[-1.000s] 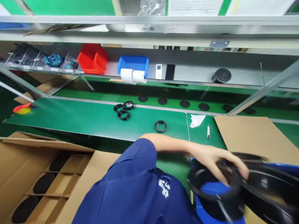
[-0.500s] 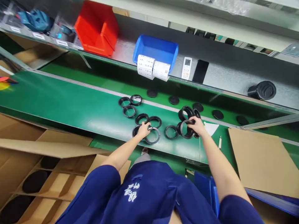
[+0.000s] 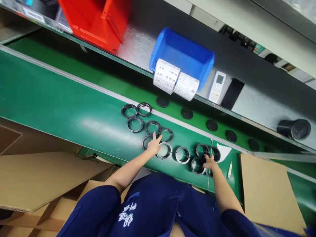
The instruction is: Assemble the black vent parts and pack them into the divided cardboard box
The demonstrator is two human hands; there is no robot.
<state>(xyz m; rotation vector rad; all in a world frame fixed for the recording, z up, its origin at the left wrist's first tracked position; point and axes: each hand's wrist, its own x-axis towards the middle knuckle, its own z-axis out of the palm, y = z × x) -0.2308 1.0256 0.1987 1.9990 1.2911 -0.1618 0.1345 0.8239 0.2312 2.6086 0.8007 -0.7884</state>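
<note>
My left hand (image 3: 154, 145) rests over a cluster of black rings (image 3: 167, 134), its fingers spread and touching near where they meet. One ring there, with a pale grey rim (image 3: 170, 152), lies by my thumb. My right hand (image 3: 210, 162) is at another cluster of taller black rings (image 3: 197, 165), its fingers bent around the walls in the middle; part of the grip is hidden. A single grey-rimmed ring (image 3: 182, 155) lies between the two clusters. Three more black rings (image 3: 135, 124) lie together, touching, at the left.
Flat black discs (image 3: 187, 113) lie in a row behind the rail. On the shelf above are a red bin (image 3: 92, 33), a blue bin (image 3: 182, 49) with label rolls (image 3: 166, 75), a remote (image 3: 217, 87) and a black cylinder (image 3: 293, 129). Cardboard (image 3: 269, 187) and a white pen (image 3: 229, 170) lie right.
My right hand has lowered its cluster of rings onto the table. My left hand's fingers have spread apart over their cluster. The view has shifted and turned.
</note>
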